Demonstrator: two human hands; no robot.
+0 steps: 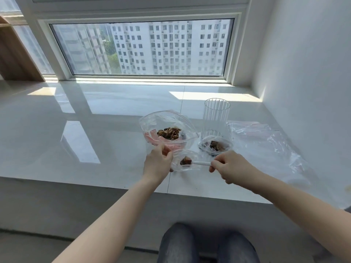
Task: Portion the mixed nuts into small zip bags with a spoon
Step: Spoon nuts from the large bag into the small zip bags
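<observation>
Sunlit glossy white sill (95, 114) under a wide window (142, 48) facing apartment towers (171, 46); white wall (307, 54) right, wooden shelf (17, 54) left

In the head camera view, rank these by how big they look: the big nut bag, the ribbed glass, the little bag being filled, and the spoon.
1. Big nut bag
2. Ribbed glass, slightly farther back
3. Little bag being filled
4. Spoon, partly hidden
</observation>
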